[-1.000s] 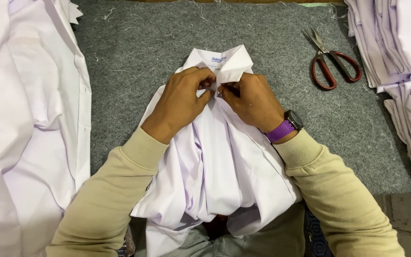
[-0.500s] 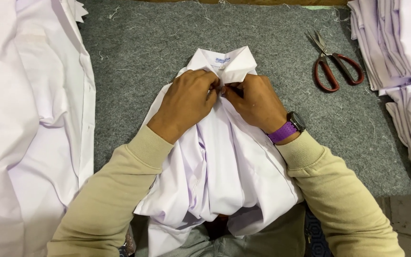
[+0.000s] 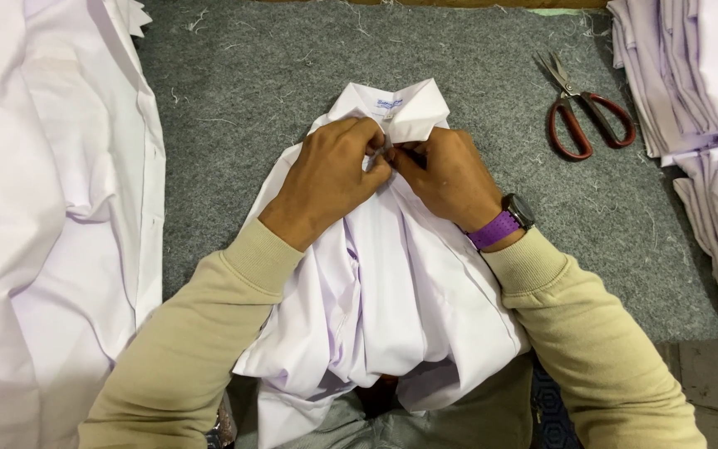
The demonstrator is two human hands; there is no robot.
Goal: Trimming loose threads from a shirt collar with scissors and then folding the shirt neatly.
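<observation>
A crumpled white cotton shirt is lying collar-up on grey felt, its body bunching in loose folds, as the left hand and right hand are both pinching the fabric just below the collar.

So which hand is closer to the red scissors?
Right. The right hand is at the shirt collar, nearer the scissors; the left hand sits farther away.

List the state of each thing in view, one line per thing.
Shirt: collar away from the person, body bunched, gripped below the collar.
Left hand: pinching the shirt front.
Right hand: pinching the shirt front.
Scissors: blades nearly closed, lying flat, untouched.
Right stack: folded.
Left garments: spread loosely.
</observation>
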